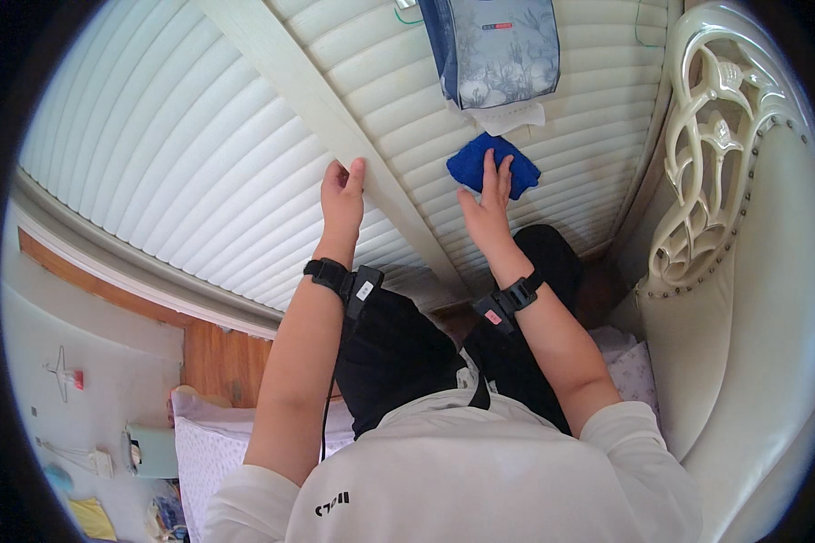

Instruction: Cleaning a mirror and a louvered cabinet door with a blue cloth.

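Note:
A blue cloth lies bunched against the cream louvred door panel before me. My right hand presses on the cloth with its fingers spread, holding it to the slats. Left of the door's wide plain stile, my left hand is loosely curled. I see nothing between its thumb and fingers, and whether it touches the stile is unclear. Each wrist carries a black strap with a small box.
A blue and grey printed bag hangs above the cloth, a white paper beneath it. At right stands a cream padded headboard with carved openwork. Bedding lies beside me at left. Wooden floor shows beyond it.

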A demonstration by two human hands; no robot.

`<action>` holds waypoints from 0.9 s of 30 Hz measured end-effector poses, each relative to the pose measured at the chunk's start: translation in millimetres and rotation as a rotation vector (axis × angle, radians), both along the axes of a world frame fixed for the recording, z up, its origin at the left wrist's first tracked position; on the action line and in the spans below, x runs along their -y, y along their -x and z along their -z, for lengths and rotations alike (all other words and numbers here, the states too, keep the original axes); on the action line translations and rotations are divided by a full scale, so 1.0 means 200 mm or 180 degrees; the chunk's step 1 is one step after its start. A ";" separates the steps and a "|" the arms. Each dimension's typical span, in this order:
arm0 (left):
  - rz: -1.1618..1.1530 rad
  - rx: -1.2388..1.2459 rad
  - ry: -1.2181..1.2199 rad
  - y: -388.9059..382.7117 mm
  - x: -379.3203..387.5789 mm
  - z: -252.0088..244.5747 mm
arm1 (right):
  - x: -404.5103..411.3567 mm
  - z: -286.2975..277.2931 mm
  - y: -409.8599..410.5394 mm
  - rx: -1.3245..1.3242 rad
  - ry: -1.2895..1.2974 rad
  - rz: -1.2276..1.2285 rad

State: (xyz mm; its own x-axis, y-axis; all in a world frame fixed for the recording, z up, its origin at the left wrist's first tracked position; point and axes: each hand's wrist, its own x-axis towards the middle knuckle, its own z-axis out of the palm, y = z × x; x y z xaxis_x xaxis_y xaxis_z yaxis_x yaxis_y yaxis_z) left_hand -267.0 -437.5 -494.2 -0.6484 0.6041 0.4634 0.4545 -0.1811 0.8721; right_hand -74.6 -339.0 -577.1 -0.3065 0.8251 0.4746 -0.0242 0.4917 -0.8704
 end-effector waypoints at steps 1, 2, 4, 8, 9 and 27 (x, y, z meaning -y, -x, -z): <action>0.0004 0.0008 0.0009 -0.01 0.00 0.00 | 0.00 0.00 0.00 0.0012 -0.0018 0.0033; 0.0007 -0.0035 0.0014 -0.02 -0.01 0.00 | -0.01 0.01 0.00 0.0023 -0.0038 0.0067; 0.0012 -0.0076 0.0024 -0.03 0.00 0.00 | -0.02 0.01 0.00 0.0023 -0.0040 0.0037; -0.0025 -0.0047 -0.0046 -0.03 0.00 0.00 | -0.01 0.01 0.00 -0.0034 -0.0157 0.0047; -0.0019 -0.0044 -0.0089 -0.02 0.00 -0.01 | -0.01 0.01 0.00 -0.0036 -0.0162 0.0055; 0.0092 -0.0041 0.0001 -0.06 0.01 -0.03 | 0.13 0.04 0.11 0.0274 -0.0447 0.0107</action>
